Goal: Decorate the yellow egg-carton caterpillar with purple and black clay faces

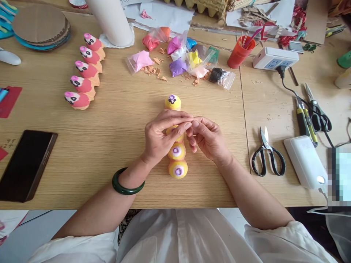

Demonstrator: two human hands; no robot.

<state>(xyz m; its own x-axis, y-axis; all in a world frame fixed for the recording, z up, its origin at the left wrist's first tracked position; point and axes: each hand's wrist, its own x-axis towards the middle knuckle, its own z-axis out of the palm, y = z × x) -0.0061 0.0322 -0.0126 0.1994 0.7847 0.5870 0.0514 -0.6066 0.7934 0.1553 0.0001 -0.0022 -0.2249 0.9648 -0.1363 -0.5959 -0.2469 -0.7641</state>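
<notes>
A yellow row of egg-carton cups (177, 160) with white and purple dots lies on the wooden table (115, 135), running away from me. Both hands hover over its middle. My left hand (161, 137), with a green bangle at the wrist, has its fingers pressed together, and their tips meet those of my right hand (207, 138) in a pinch. What the fingertips hold is too small to make out.
A pink row of painted cups (85, 73) lies at the left, a black phone (26, 164) near the front left edge. Bags of coloured clay (181, 58) and a red cup (240, 53) sit behind. Scissors (267, 155), a power strip (274, 58) and tools lie at the right.
</notes>
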